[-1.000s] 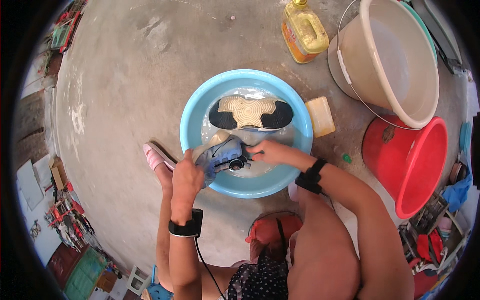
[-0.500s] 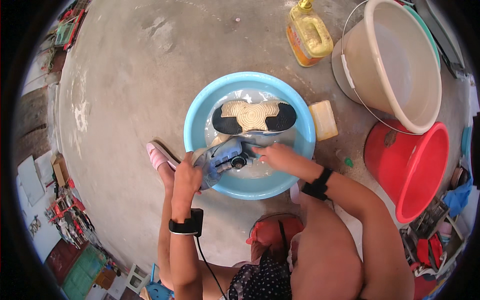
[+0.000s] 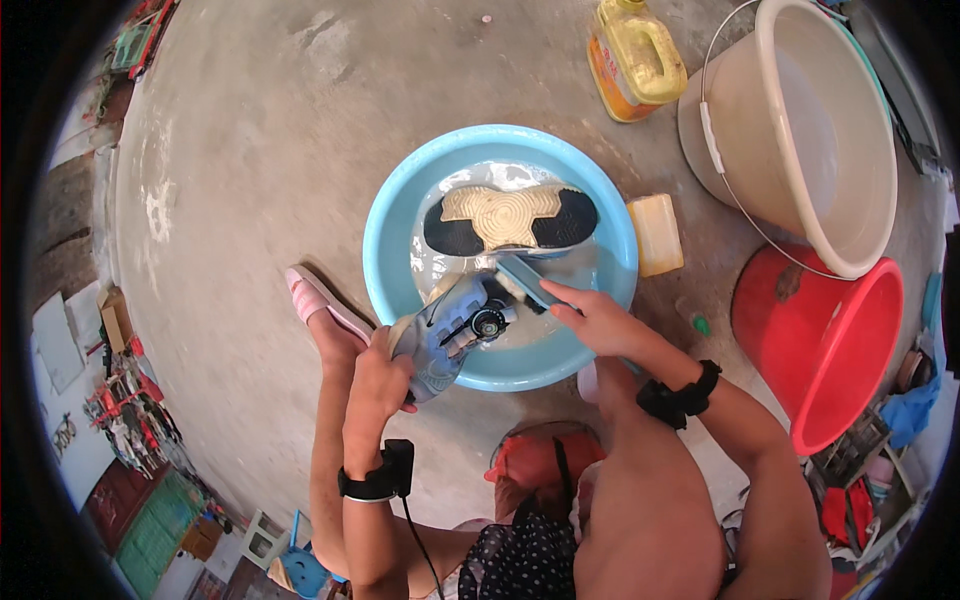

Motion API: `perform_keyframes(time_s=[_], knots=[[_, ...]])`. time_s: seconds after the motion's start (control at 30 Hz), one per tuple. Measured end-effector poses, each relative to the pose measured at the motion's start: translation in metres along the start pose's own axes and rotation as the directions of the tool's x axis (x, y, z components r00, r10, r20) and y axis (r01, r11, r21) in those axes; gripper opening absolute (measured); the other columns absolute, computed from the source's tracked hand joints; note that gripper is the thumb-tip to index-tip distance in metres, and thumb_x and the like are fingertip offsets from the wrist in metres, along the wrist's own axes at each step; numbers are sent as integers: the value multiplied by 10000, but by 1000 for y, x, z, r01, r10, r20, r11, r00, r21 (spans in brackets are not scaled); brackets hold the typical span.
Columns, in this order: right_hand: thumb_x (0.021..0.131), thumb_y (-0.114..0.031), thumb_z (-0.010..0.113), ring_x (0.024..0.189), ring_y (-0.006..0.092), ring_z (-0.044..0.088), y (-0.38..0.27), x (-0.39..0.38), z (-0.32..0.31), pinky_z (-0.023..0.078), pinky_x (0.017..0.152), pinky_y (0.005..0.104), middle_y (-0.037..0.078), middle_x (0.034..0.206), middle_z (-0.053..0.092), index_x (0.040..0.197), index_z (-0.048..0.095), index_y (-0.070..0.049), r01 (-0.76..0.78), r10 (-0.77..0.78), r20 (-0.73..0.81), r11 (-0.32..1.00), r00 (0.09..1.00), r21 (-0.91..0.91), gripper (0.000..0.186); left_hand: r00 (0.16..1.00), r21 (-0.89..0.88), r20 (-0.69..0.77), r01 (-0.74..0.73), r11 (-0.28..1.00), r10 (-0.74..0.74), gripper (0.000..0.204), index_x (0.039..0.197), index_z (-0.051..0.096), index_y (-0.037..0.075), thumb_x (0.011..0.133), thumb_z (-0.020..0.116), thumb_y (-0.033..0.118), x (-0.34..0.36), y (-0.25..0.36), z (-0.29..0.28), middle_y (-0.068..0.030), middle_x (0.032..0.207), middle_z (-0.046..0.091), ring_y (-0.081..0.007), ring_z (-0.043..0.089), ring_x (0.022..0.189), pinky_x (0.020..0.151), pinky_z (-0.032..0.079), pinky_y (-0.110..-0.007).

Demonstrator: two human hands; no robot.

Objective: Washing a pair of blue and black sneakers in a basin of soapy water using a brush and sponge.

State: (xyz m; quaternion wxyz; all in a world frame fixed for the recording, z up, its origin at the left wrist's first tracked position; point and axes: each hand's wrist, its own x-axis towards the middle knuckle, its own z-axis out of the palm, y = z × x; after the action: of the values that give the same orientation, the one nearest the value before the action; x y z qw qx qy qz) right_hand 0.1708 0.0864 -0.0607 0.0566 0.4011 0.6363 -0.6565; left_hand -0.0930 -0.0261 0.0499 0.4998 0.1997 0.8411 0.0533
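Note:
My left hand [image 3: 380,382] grips a blue-grey sneaker [image 3: 445,335] by its toe or heel end, over the near left rim of a light blue basin [image 3: 400,170]. A round black dial sits on the sneaker's side. In my right hand [image 3: 598,318] is a blue scrub brush [image 3: 526,280], its pale bristles against or close beside the sneaker's opening. Behind them, a second shoe [image 3: 510,220] lies sole up in the basin's cloudy water, showing a cream and black tread.
A yellowish soap bar [image 3: 656,235] lies right of the basin. Beyond it stand a yellow plastic jug [image 3: 637,65], a large beige bucket [image 3: 740,140] with a wire handle, and a red bucket [image 3: 790,330]. A pink shoe [image 3: 325,305] is on my foot at left.
My right hand has drawn back to the right and nearer, bringing the brush into clear view. The held sneaker has tilted, its dial side turning more upward.

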Motion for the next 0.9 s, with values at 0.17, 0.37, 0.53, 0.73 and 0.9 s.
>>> perform_keyframes(time_s=[0.17,0.37,0.53,0.73,0.9], knots=[[928,-127,449,749,329,644,0,45,38,500,644,424,161,881,660,1354,427,-111,255,-252,38,956,967,-143,427,998,-99,35,52,994,-49,491,1196,449,-60,721,484,62,4,-23,4,-250,908,592,-324,615,531,333,514,-360],[881,-101,454,747,371,638,-2,63,17,512,688,459,213,773,639,1324,462,-88,40,-41,16,684,999,-728,444,982,-386,93,187,903,-164,422,1088,501,-88,690,491,52,17,-48,16,-177,808,563,-259,573,478,309,494,-343],[882,-92,439,738,376,636,7,39,13,506,647,461,191,777,642,1331,453,-101,107,-115,17,846,993,-522,449,973,-478,97,229,848,-208,407,1070,502,-62,684,503,64,11,-62,11,-138,779,523,-258,568,506,320,505,-340],[892,-114,438,714,386,619,-17,48,43,477,626,477,193,784,633,1341,443,-146,231,-220,69,925,973,-302,450,976,-501,108,219,837,-191,376,1058,499,-73,706,488,61,9,-64,13,-140,775,538,-244,561,488,328,504,-323],[911,-157,434,782,361,642,-10,88,49,493,667,471,223,854,636,1329,453,-153,203,-239,7,808,971,-553,419,964,-683,216,261,682,-153,260,940,530,-91,759,492,92,20,-75,9,-143,745,557,-238,568,499,364,522,-305]])
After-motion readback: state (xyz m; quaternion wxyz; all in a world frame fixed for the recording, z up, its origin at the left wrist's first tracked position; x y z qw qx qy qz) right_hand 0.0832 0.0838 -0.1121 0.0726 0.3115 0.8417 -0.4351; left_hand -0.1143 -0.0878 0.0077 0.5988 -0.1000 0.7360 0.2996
